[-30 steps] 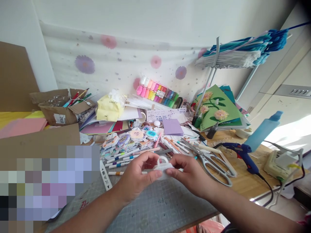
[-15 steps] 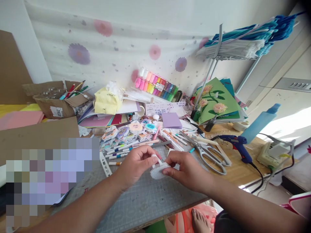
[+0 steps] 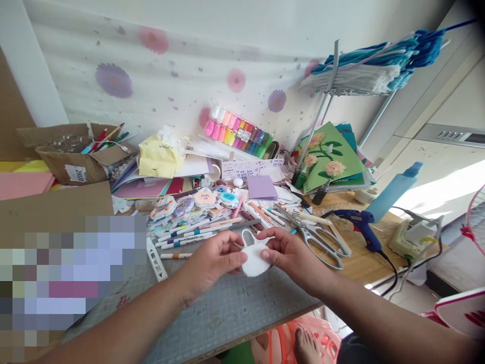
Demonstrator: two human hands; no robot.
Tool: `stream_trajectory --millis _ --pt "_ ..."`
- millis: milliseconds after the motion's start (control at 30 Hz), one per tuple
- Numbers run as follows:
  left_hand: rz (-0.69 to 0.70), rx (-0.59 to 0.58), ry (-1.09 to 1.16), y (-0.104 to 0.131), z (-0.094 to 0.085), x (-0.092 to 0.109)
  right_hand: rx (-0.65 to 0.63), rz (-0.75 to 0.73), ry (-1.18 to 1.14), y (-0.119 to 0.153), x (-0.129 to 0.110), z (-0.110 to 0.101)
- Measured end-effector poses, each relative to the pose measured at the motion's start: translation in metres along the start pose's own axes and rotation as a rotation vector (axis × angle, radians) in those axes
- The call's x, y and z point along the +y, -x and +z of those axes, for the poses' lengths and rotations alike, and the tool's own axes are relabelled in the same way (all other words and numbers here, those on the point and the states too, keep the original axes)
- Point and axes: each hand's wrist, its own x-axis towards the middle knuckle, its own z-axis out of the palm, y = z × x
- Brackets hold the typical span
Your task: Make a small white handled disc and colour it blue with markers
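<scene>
A small white textured, rounded piece (image 3: 255,262) with a loop at its top is held up over the grey cutting mat (image 3: 212,313). My left hand (image 3: 223,257) pinches its left edge between thumb and fingers. On the opposite edge, my right hand (image 3: 284,253) grips it the same way, thumb on the front. The white loop stands up between the two hands. Just behind them lie several markers (image 3: 200,237), and big silver scissors (image 3: 316,237) rest to the right of my right hand.
A blue glue gun (image 3: 359,225) with its cord lies at the right, near a blue bottle (image 3: 396,192) and a power strip (image 3: 417,240). Paper cutouts (image 3: 185,206) are heaped behind the markers. A cardboard box (image 3: 71,162) stands at back left; a clay set (image 3: 240,131) leans behind.
The white piece has turned so its rounded face shows, with the loop now upright. My left hand has shifted from the loop to the piece's left edge. The view has swung slightly right.
</scene>
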Motion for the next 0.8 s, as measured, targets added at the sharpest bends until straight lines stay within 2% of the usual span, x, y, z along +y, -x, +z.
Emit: stream_trajectory --millis 133,267,400,467,533,567,633,733,800 --pt "-0.007 0.024 -0.047 -0.001 0.006 -0.005 -0.076 -0.008 -0.012 0.009 -0.003 -0.002" --pt "0.007 0.056 -0.121 0.001 0.018 -0.013 -0.066 -0.005 0.019 0.016 -0.001 -0.005" --pt "0.086 0.118 -0.258 0.002 0.028 -0.019 -0.054 0.043 0.062 0.016 0.002 -0.012" --pt "0.147 0.209 -0.374 0.0 0.023 -0.016 0.028 0.065 0.071 0.015 0.0 -0.023" --pt "0.2 0.286 -0.512 -0.002 0.012 -0.01 0.177 0.059 0.052 0.012 -0.005 -0.038" --pt "0.215 0.285 -0.581 -0.002 0.008 -0.008 0.264 0.044 0.035 0.011 -0.008 -0.047" --pt "0.219 0.196 -0.693 0.003 0.002 -0.008 0.356 0.022 0.01 0.01 -0.013 -0.062" --pt "0.215 -0.03 -0.842 0.023 0.01 -0.024 0.416 -0.014 -0.036 0.011 -0.019 -0.074" --pt "0.36 -0.223 -1.129 0.039 0.021 -0.044 0.438 -0.04 -0.06 0.012 -0.023 -0.076"
